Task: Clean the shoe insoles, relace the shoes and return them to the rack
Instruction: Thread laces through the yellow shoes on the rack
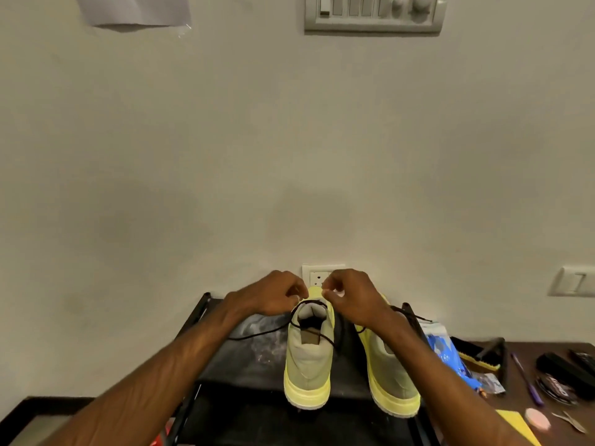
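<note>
Left shoe on rack top, second shoe beside. Left hand and right hand pinch dark lace at collar, probably; fingertips blurred. Lace limp, thin, slippery: grip near tips. Shoe light, upper soft.

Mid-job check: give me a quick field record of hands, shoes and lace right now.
left hand: pinches lace at left shoe's tongue
right hand: pinches same lace, other side
left shoe: on rack top, heel toward camera, lace end trailing left
right shoe: beside it on rack, untouched
brush: on table at right
</note>
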